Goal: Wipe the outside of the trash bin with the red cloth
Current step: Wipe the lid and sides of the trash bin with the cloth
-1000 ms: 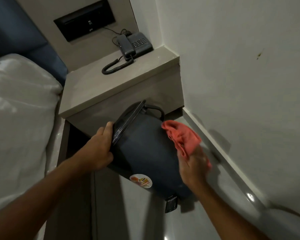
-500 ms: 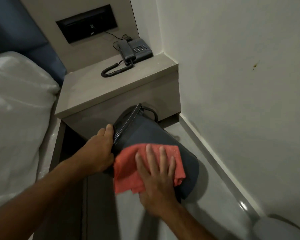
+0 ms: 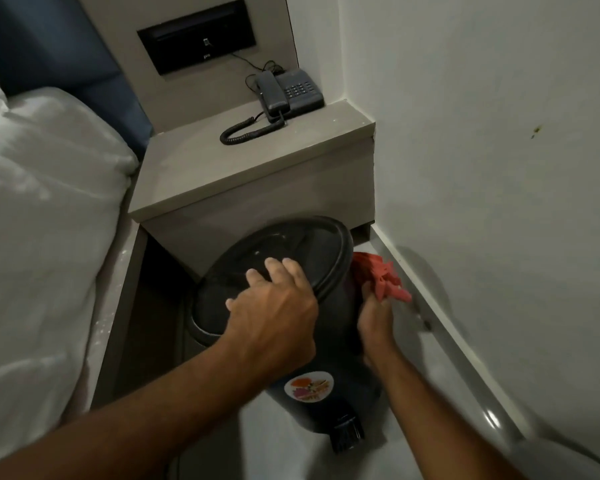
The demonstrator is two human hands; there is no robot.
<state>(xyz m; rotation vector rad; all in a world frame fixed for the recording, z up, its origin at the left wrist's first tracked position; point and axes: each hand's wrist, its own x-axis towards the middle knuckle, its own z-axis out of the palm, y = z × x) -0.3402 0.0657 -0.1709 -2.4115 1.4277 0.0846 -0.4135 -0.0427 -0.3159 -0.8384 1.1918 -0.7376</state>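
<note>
Bed (image 3: pixel 39 209) fills my left side, one white mattress edge, and one grey nightstand (image 3: pixel 257 174) sits ahead of me in the corner by the wall (image 3: pixel 482 168). On top of it I count one phone (image 3: pixel 290 93) with its coiled cord.

Between nightstand and wall stands the one trash bin (image 3: pixel 329 355), dark, on the floor, its lid (image 3: pixel 278 265) closed and facing me, one round sticker (image 3: pixel 309 385) on its front and one pedal (image 3: pixel 347 436) at the base. Half a second ago I had it tipped over with the cloth spread flat across its front; now it is nearly upright, so I judge the front pass is done and I am working round to the wall side.

My left hand (image 3: pixel 274 313) has shifted from gripping the rim to lying over the top of the lid, fingers (image 3: pixel 274 266) slightly spread and pressing down to steady it. My right hand (image 3: pixel 374 317) has swung to the bin's right flank. It is blurred, but its fingers are closed on the one red cloth (image 3: pixel 381 280), bunched up just beside the lid's edge, in the gap between bin and baseboard. Whether the cloth touches the bin right now I cannot tell. The back remains, by my guess.
</note>
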